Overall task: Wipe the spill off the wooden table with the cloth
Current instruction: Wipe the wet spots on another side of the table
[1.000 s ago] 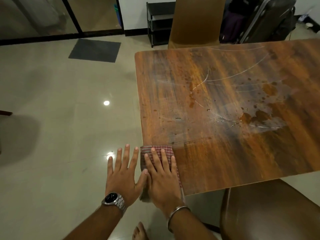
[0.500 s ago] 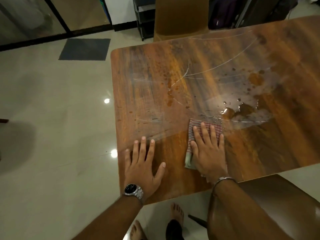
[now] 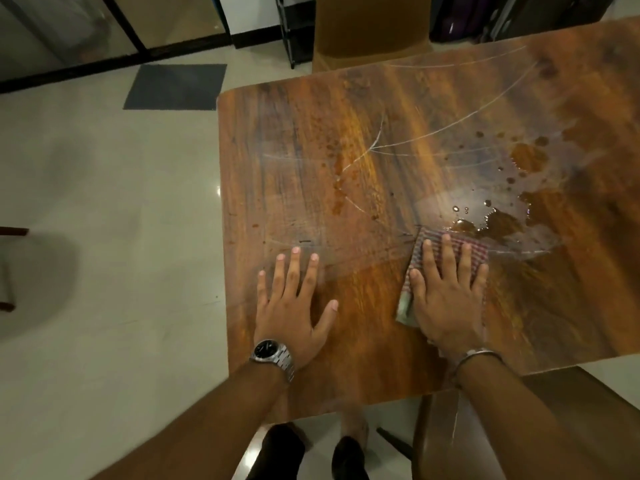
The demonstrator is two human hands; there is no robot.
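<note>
A wooden table (image 3: 311,161) fills the middle and right of the view. Brown spilled liquid (image 3: 498,225) lies in puddles and drops on its right half, with more drops (image 3: 526,155) farther back. A checked red-and-white cloth (image 3: 474,249) lies flat just in front of the nearest puddle, its far edge touching the liquid. My right hand (image 3: 446,296) presses flat on the cloth with straight, spread fingers. My left hand (image 3: 294,303), wearing a wristwatch, rests flat on the bare wood to the left of the cloth.
A brown chair (image 3: 485,427) stands at the table's near right edge, and another chair (image 3: 370,29) at the far side. A dark floor mat (image 3: 176,86) lies on the tiled floor at the left. Thin white scratch lines cross the tabletop.
My right hand has slid the cloth from the table's near left corner to the right, up to the puddle's edge. My left hand has come onto the tabletop.
</note>
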